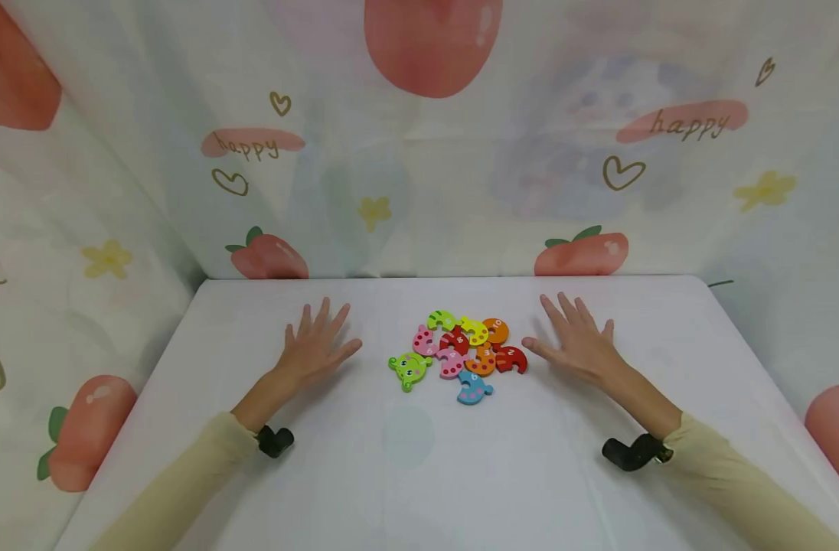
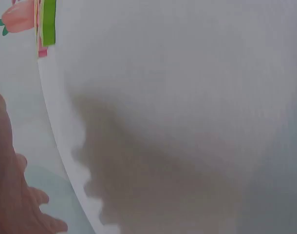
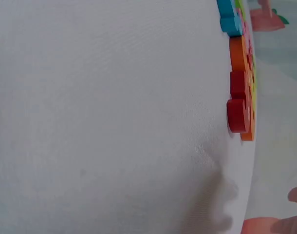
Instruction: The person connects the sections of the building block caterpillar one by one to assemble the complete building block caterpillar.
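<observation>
Your left hand (image 1: 312,352) and right hand (image 1: 582,348) flank a cluster of coloured, curved pieces (image 1: 454,340) near the middle of the white surface (image 1: 530,482); in each, the grip is spread wide, fingers extended, and has hold of nothing. The green face-shaped piece (image 1: 410,369) lies nearest your left hand, a red piece (image 1: 509,355) nearest your right, and the blue piece (image 1: 471,393) at the cluster's near edge. To lift one cleanly, you would do best to start with these outer pieces — pinching each by its thick side between thumb and forefinger — so that crowded neighbours are not dragged along. Hard to make out: several numerals, and whether your fingertips touch the surface. The left wrist view cuts off all but a green edge and a pink sliver; the right wrist view shows the pieces nearly edge-on, your fingers cropped at the border.
</observation>
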Motion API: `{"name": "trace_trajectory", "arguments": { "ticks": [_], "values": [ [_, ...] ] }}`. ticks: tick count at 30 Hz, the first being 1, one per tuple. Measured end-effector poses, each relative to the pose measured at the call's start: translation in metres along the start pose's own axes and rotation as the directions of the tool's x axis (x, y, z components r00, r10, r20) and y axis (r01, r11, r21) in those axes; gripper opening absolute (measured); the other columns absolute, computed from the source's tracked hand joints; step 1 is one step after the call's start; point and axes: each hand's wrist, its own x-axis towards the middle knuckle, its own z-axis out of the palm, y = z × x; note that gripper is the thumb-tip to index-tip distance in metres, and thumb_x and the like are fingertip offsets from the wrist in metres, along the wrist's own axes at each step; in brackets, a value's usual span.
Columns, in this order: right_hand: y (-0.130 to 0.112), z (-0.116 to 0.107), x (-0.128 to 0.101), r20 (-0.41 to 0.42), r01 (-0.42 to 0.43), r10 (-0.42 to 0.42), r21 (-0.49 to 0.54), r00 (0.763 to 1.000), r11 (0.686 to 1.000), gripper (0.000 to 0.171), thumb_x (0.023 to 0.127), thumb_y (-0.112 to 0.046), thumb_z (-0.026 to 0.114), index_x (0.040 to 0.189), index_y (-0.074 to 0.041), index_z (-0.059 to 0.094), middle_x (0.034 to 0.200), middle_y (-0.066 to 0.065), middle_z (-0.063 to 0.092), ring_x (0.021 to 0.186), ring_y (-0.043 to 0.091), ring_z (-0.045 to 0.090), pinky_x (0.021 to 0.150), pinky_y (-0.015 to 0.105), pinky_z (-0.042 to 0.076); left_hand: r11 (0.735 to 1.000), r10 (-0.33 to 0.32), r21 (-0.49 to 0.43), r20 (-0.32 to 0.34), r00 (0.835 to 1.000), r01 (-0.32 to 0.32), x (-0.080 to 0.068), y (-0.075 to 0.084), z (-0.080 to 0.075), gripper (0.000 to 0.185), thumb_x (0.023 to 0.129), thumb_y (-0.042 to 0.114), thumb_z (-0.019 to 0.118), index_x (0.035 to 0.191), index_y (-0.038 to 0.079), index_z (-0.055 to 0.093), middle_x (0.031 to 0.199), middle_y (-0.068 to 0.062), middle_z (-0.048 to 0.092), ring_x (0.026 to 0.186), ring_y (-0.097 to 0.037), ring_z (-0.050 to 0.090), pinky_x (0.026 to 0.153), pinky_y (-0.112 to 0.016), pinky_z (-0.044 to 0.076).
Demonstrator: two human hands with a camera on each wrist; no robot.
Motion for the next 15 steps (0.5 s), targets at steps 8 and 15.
{"name": "trace_trajectory", "arguments": {
  "ticks": [8, 15],
  "values": [
    [-0.009, 0.015, -0.006, -0.062, 0.372, -0.367, 0.214, 0.928, 0.903, 0.061, 0.083, -0.036, 0.066, 0.135, -0.013, 0.045, 0.139, 0.010, 0.045, 0.128, 0.029, 0.042, 0.096, 0.051, 0.045, 0.975, 0.203, -0.113, 0.092, 0.975, -0.192, -0.013, 0.036, 0.011, 0.073, 0.084, 0.058, 0.053, 0.145, 0.038, 0.019, 0.150, 0.000, 0.030, 0.138, -0.023, 0.030, 0.103, -0.050, 0.039],
    [-0.012, 0.023, -0.009, -0.025, 0.502, -0.502, 0.085, 0.864, 0.860, 0.040, 0.081, -0.029, 0.069, 0.119, -0.017, 0.062, 0.126, 0.003, 0.057, 0.116, 0.022, 0.051, 0.090, 0.041, 0.050, 0.938, 0.344, -0.015, 0.131, 0.930, -0.346, -0.013, 0.066, 0.014, 0.050, 0.081, 0.054, 0.060, 0.127, 0.035, 0.054, 0.128, 0.002, 0.053, 0.118, -0.016, 0.049, 0.088, -0.037, 0.052]
  ]
}}
